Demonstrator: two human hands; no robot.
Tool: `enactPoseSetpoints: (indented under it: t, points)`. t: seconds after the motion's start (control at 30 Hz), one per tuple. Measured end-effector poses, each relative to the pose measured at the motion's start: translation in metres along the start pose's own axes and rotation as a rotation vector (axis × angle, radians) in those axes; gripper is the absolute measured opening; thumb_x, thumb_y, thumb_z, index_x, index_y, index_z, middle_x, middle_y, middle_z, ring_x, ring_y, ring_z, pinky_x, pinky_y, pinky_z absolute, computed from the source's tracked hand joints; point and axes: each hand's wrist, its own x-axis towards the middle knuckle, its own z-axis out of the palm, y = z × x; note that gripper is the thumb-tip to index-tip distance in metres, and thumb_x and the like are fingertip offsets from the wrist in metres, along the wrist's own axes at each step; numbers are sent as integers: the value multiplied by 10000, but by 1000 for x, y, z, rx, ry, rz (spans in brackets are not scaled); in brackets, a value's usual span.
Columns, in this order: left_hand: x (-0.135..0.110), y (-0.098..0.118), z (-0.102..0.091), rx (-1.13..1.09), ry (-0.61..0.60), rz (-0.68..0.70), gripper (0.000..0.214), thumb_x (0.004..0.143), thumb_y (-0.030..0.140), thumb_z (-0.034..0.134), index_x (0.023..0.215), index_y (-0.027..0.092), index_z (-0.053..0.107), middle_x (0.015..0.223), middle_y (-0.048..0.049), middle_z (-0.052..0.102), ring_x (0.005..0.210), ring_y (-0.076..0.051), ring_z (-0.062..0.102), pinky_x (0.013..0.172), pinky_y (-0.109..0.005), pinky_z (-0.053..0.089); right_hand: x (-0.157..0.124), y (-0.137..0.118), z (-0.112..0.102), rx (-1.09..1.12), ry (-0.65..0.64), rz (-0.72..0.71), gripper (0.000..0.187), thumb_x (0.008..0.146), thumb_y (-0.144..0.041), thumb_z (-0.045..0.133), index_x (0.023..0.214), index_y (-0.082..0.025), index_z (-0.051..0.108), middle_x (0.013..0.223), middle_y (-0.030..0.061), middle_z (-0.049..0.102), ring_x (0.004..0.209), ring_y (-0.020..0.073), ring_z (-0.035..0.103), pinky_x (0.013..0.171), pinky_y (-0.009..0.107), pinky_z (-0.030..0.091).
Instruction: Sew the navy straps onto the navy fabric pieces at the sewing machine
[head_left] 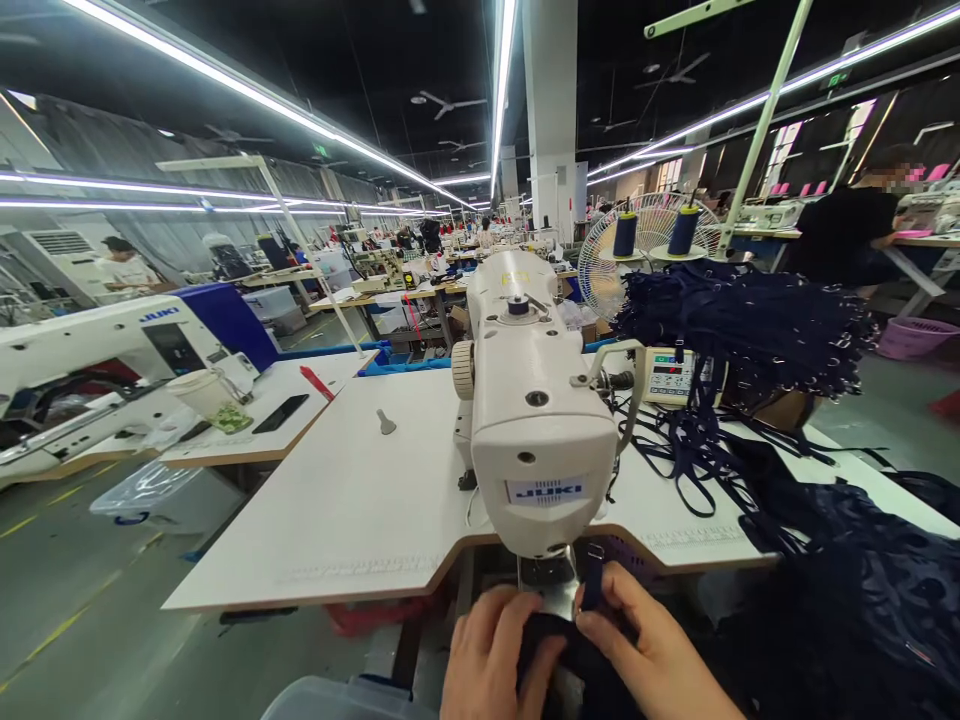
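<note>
Right hand (637,635) pinches a narrow navy fabric strap (592,584), left hand (491,650) grips dark cloth (583,655) by the white sewing machine (540,430)!

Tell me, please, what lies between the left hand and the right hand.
Dark cloth lies between the left hand and the right hand, as the head view shows.

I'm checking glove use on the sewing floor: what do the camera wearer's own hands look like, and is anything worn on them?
The bare five-fingered left hand and the matching bare right hand wear no gloves, and I can make out no ring. What shows near the right wrist has no sleeve or watch; the left wrist is out of view.
</note>
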Motion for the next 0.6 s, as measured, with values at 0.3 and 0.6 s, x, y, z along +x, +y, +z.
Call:
enactPoseSetpoints:
  t: [0.3, 0.6]
  points:
    - [-13, -9, 50, 101, 434, 399, 369, 1003, 251, 364, 901, 216, 717, 857, 45, 755, 840, -93, 688, 1087, -252, 331, 20, 18, 18, -104, 128, -72, 121, 881, -251, 527, 995, -230, 560, 897, 13, 576, 800, 185, 590, 756, 294, 500]
    - [-9, -9, 44, 38, 338, 319, 224, 957, 220, 526, 914, 332, 715, 918, 141, 747, 872, -104, 709, 1093, -326, 266, 30, 2, 11, 338, -11, 117, 283, 839, -318, 622, 1094, -230, 533, 1022, 27, 617, 1030, 206, 591, 943, 319, 472]
